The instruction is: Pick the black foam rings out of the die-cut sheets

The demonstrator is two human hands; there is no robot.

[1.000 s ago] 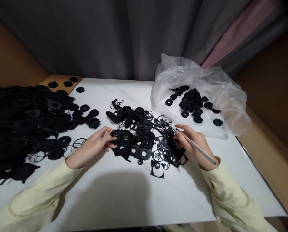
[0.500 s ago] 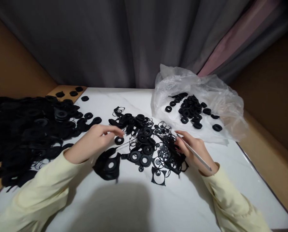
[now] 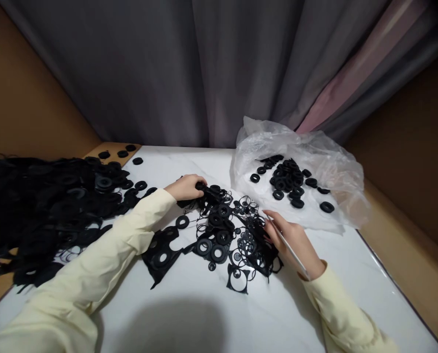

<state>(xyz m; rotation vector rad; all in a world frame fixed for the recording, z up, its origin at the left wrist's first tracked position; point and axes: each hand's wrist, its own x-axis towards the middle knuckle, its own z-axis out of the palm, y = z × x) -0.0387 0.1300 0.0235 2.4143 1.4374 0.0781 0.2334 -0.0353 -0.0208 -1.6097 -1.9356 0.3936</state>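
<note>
My left hand (image 3: 187, 188) reaches to the far side of the middle pile, its fingers closed on a black rubber piece (image 3: 201, 186). Beneath it lie black rubber rings (image 3: 219, 253), thin hoops and punched scraps (image 3: 238, 278), tangled together. In my right hand (image 3: 294, 242) is a slim pale stick-like tool (image 3: 288, 247), gripped between thumb and fingers and slanting back over the wrist; its exact kind is unclear. That hand rests at the pile's right edge. A punched black sheet (image 3: 160, 252) and a loose ring (image 3: 182, 222) lie at the pile's left.
A large heap of black rubber pieces (image 3: 57, 196) covers the table's left side. On the right, a clear plastic bag (image 3: 329, 152) lies beneath a group of black rings (image 3: 287, 176). Several pieces sit on a brown board (image 3: 112, 147) at back left. A grey curtain (image 3: 152, 73) hangs behind.
My left hand has moved forward and right, from beside the loose ring to the pile's far side, and closed on a piece. The punched sheet at left lies flatter. My right hand has barely shifted.
</note>
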